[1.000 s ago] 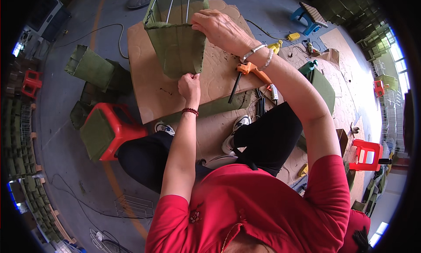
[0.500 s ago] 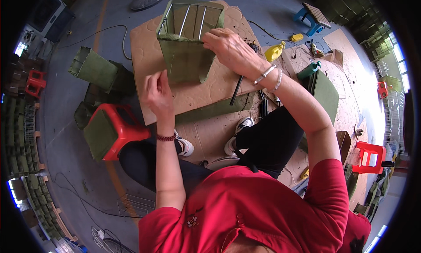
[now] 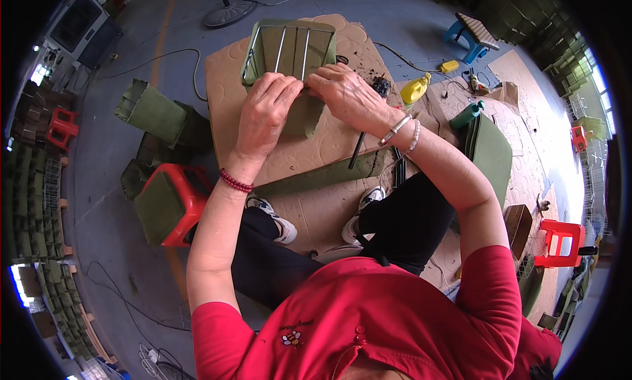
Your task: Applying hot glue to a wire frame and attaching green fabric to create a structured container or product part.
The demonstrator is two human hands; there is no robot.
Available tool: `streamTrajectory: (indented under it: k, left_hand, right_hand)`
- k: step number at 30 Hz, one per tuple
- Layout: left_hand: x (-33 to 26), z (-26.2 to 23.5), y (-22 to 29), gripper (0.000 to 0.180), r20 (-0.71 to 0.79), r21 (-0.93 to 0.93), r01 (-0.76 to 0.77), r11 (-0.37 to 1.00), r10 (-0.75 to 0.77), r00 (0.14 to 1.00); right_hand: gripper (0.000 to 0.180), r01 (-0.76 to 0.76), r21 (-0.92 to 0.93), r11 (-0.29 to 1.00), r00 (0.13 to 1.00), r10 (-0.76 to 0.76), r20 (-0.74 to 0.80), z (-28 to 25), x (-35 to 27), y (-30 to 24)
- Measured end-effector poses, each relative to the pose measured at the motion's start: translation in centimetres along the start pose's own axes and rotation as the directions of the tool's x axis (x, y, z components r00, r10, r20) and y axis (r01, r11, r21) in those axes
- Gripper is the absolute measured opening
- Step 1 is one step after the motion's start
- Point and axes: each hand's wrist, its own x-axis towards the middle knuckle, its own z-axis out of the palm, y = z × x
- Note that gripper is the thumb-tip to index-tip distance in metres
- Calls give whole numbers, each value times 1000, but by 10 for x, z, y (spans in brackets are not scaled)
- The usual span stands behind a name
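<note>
A green fabric box (image 3: 304, 120) with a thin wire frame stands open-topped on a cardboard-covered work surface in front of me. Metal rods (image 3: 280, 49) run across its opening. At the near rim, my left hand (image 3: 265, 113) is closed in a pinch, its fingertips almost touching those of the other hand. My right hand (image 3: 347, 95) pinches the same rim just to the right. The fingers hide much of that edge, and anything small between them cannot be made out.
Cardboard (image 3: 227, 90) covers the work surface. A yellow bottle (image 3: 414, 89) and a green bottle (image 3: 467, 114) stand to the right. Left are a red stool (image 3: 187, 205) and green fabric boxes (image 3: 153, 113). A blue-legged stool (image 3: 471, 37) stands far right; a fan base (image 3: 229, 13) is at the back.
My left hand has risen from beside the box to its near rim, meeting the right hand. The right hand stays at the rim. The whole view has shifted slightly.
</note>
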Motion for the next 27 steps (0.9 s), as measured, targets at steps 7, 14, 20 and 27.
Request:
streamTrajectory:
  k: [7,14,20,27]
  left_hand:
    - [16,-18,-13,28,187,-205,83,975,-44,981]
    - [-6,-54,-20,24,-148,-7,166,986,-165,975]
    - [-36,-31,-22,28,-64,166,-7,986,18,998]
    - [-11,-46,-30,28,113,-8,-10,1000,11,994]
  right_hand:
    - [12,86,5,996,992,-86,93,-2,12,9]
    - [12,91,-108,990,996,-91,5,1,4,-1]
    - [9,109,-109,988,992,-114,-45,6,6,0]
    - [11,171,-48,984,985,-171,4,1,10,8]
